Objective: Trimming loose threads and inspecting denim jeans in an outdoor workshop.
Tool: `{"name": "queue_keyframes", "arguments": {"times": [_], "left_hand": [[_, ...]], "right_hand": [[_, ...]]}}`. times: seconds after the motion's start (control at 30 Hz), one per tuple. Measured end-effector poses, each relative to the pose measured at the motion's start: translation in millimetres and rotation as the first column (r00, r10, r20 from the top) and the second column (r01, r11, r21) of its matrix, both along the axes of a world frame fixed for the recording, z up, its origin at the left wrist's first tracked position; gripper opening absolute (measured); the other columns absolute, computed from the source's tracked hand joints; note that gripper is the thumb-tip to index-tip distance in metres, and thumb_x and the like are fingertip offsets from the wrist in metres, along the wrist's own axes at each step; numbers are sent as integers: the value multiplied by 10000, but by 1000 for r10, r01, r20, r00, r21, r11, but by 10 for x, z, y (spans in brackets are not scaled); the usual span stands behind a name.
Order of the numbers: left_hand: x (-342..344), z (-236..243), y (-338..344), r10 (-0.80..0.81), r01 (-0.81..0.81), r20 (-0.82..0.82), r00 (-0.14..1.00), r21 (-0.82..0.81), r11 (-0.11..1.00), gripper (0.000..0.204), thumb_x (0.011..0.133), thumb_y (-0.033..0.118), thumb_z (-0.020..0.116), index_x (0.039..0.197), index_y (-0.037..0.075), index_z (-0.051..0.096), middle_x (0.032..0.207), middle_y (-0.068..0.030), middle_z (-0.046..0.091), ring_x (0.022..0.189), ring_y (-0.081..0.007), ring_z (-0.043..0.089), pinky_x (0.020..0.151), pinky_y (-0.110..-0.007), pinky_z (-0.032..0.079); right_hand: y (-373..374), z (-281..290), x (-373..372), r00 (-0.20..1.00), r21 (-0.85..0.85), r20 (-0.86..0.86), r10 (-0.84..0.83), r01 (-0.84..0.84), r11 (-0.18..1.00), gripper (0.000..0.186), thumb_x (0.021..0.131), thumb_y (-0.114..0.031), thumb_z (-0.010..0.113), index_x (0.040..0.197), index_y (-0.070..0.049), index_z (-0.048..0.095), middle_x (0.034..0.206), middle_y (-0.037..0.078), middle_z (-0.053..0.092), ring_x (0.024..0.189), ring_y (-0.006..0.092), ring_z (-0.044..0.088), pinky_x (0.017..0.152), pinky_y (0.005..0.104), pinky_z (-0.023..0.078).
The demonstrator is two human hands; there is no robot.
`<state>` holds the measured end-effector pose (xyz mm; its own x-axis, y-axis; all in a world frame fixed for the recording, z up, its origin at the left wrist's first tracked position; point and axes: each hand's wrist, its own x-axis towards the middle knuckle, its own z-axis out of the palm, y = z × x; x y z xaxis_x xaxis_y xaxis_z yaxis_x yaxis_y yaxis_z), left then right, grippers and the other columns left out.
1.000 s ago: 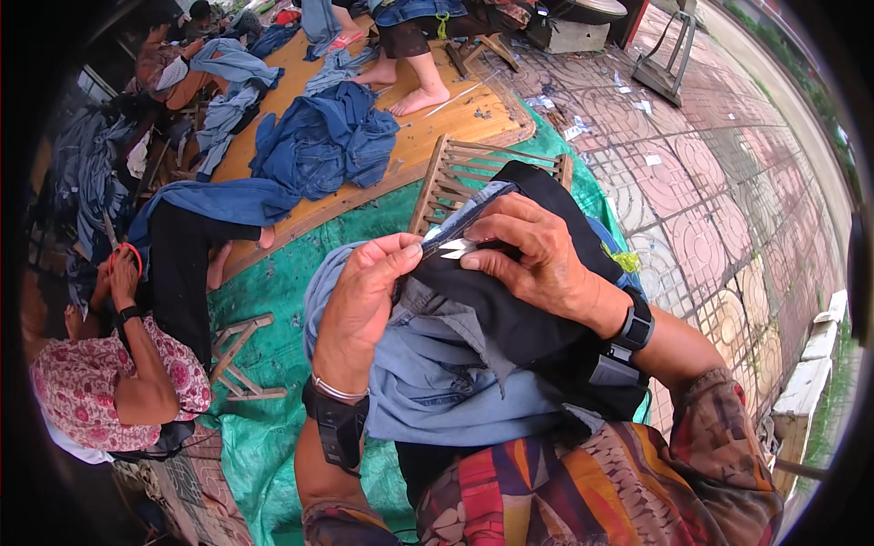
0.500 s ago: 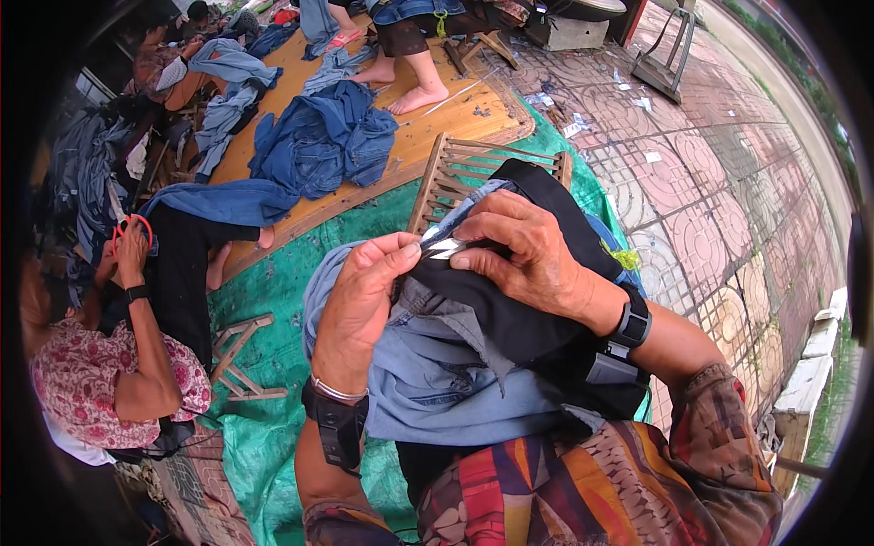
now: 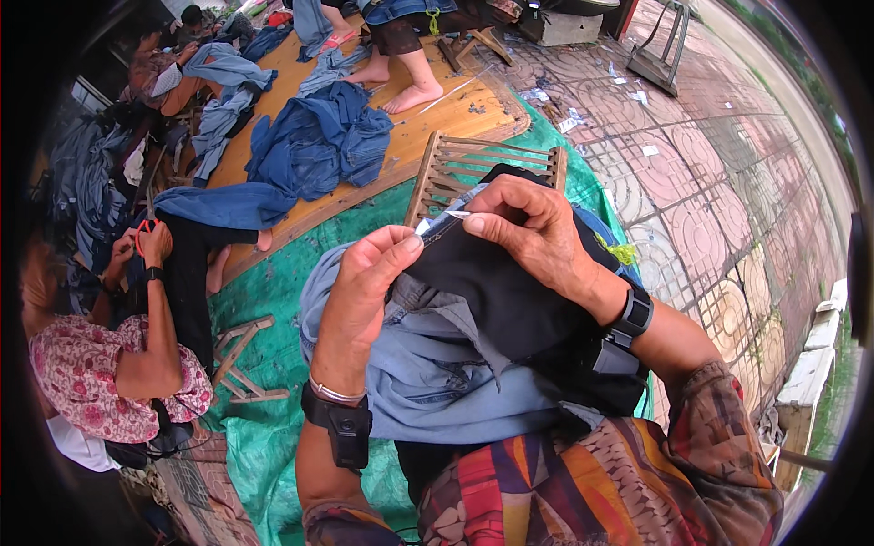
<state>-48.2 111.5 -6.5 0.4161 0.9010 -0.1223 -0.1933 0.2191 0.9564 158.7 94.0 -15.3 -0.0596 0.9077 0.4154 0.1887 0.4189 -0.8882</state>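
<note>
My left hand pinches the end of a denim-backed seam on a black garment, beside a small white piece at my fingertips. My right hand is closed, thumb and index pressed on a small, thin, light-coloured blade lying across that seam, just right of my left hand; its handle is hidden by my fingers. Light blue denim, with a grey frayed flap, drapes over my lap beneath both hands.
At left a co-worker holds orange-handled scissors. A folding stool stands on green tarp. Ahead are a slatted wooden chair, a wooden board with jeans, and others' bare feet. Tiled paving lies right.
My right hand has risen slightly along the seam, away from my left fingertips, and the blade has turned to look thinner. The co-worker's scissors have moved right.
</note>
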Motion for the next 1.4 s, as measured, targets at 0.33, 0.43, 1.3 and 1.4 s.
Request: {"name": "queue_keyframes", "arguments": {"times": [0.33,0.43,1.3,1.4], "left_hand": [[60,-18,-56,60,-58,-70,996,25,998,133,830,101,620,917,1,627,824,26,605,749,-17,518,699,-156,398],[30,-35,-59,35,-35,-39,999,11,999,129,825,99,623,918,11,631,824,33,605,749,-15,519,703,-157,397],[32,-30,-89,28,-28,0,1000,14,1000,149,828,100,608,940,3,624,840,18,618,754,-24,538,720,-160,412],[34,-36,-82,30,-30,2,1000,11,1000,148,827,99,609,940,3,624,843,15,620,757,-26,539,723,-161,411]], "right_hand": [[-34,53,57,968,124,249,17,-49,991,167,736,-139,712,804,-28,607,753,75,559,664,214,557,578,296,444],[-16,38,51,945,280,325,-21,-75,957,174,718,-145,714,798,-32,608,775,88,565,728,267,565,609,336,457],[-107,48,-1,947,131,322,-1,-43,990,186,736,-120,715,828,-1,605,786,107,581,728,250,569,620,317,449],[-95,15,-17,949,149,313,-18,-30,988,188,739,-123,715,832,-1,607,786,105,580,716,243,571,607,314,447]]}}
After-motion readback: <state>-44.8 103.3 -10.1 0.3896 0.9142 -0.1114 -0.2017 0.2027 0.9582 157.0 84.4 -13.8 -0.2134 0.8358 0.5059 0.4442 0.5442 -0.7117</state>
